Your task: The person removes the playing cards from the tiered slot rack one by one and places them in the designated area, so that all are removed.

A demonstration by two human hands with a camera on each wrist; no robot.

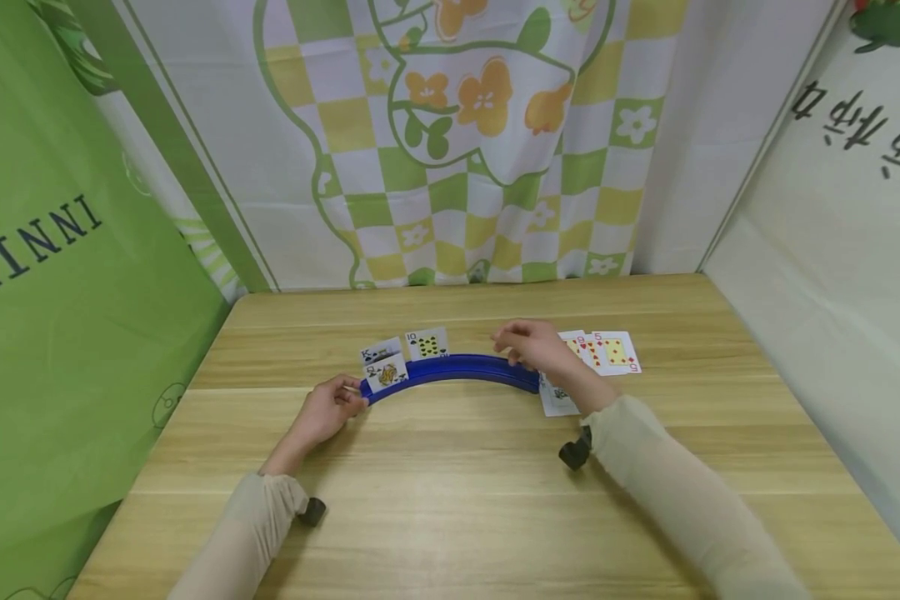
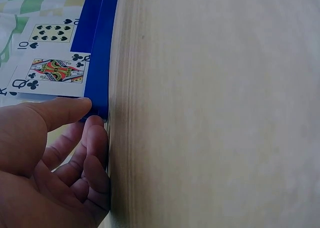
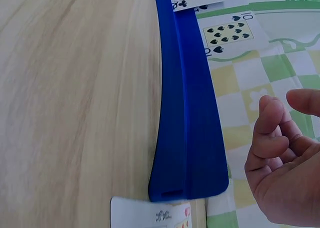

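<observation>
A curved blue card holder [image 1: 457, 367] arches across the table. My left hand [image 1: 328, 412] grips its left end, the thumb on one side and fingers on the other. Standing in the holder near that hand are a queen of clubs [image 2: 55, 73] and a king [image 1: 375, 350] partly behind it. A ten of spades [image 1: 426, 343] stands a little farther right. Above the holder's right part, my right hand [image 1: 540, 346] hovers with loosely bent fingers, and nothing shows between them in the right wrist view.
Beyond the holder's right end lie overlapping cards, among them a five of diamonds [image 1: 615, 354] and a white-edged card [image 1: 557, 402] partly hidden by my right arm. A patterned curtain [image 1: 472, 208] hangs behind the wooden table [image 1: 450, 500]. Fabric walls flank both sides.
</observation>
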